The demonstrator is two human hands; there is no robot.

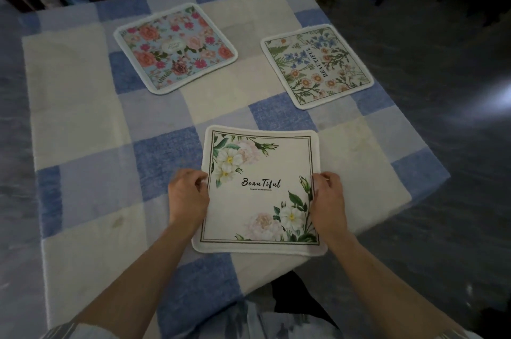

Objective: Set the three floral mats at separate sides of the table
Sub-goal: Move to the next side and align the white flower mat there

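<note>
The white mat (pixel 260 189) lies at the near edge of the tabletop (pixel 83 106), its sides pinched in the grip of the left hand (pixel 188 194) and right hand (pixel 329 197). With the rose mat (pixel 175 48) far left and the botanical mat (pixel 316 66) far right, the last placement seems under way, needing only a flat release.

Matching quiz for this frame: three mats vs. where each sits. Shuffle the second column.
Column 1:
1. rose mat
2. wildflower mat
3. white-flower mat

Column 2:
A. nearest the person, side edges held by left hand and right hand
B. far right, lying free
C. far left, lying free

Pairs: 1-C, 2-B, 3-A
</note>
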